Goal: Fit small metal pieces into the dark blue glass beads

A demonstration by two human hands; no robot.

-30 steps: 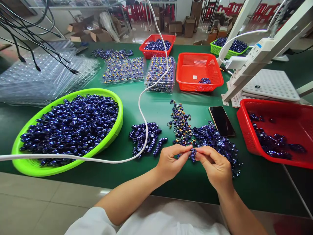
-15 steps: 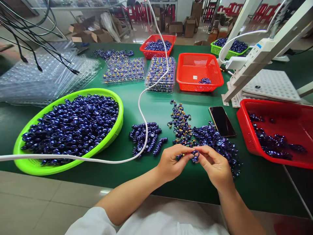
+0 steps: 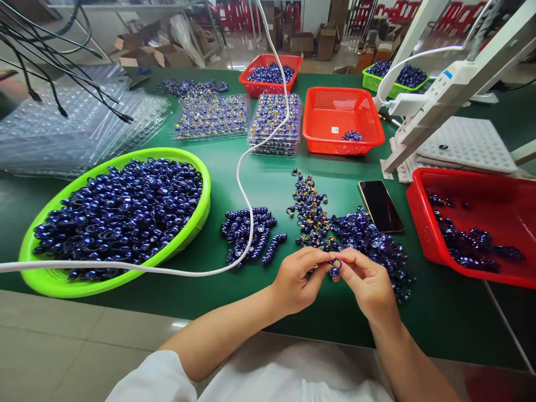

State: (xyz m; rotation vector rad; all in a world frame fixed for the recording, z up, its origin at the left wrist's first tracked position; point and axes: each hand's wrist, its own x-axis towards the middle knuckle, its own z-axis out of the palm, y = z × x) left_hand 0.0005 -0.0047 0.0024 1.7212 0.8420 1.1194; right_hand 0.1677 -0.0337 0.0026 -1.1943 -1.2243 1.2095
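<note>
Between my fingertips is a shiny dark-blue ring [image 3: 335, 269] with a round bead-like part. My left hand [image 3: 299, 282] pinches it from the left, and my right hand [image 3: 368, 285] grips its other side. Fingers hide part of the ring. Just beyond my hands lies a heap of loose blue pieces [image 3: 372, 245], beside a strip of blue rings with gold-coloured bits [image 3: 310, 204]. Stacked rows of blue rings [image 3: 247, 231] lie left of my hands.
A green basket [image 3: 205, 206] full of blue rings stands at left. Red baskets [image 3: 307, 114] and filled clear trays [image 3: 213, 117] sit further back. A phone [image 3: 381, 206] lies near a red basket [image 3: 422, 223] on the right. A white cable [image 3: 239, 178] crosses the table.
The view has shifted slightly. Both hands keep nearly the same place and still hold the ring between them.
</note>
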